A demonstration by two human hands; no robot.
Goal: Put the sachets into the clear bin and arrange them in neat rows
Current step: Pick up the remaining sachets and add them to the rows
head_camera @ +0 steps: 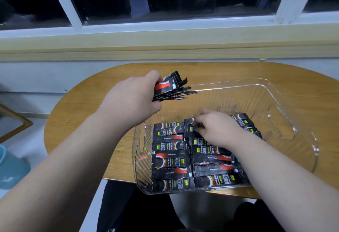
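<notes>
head view. left hand [134, 96] gripped a fanned bundle of sachets [170, 87] above the far-left rim of the clear bin [275, 92], which sat on the table [77, 114]. right hand [218, 127] was inside the bin, fingers curled onto one sachet [190, 124] at the far end of the middle row. rows of sachets [170, 158] filled the near half. step judged: laying rows, about midway. next move calls for seating that sachet square, then drawing another from the bundle. right forearm hid most of the right-side row.
</notes>
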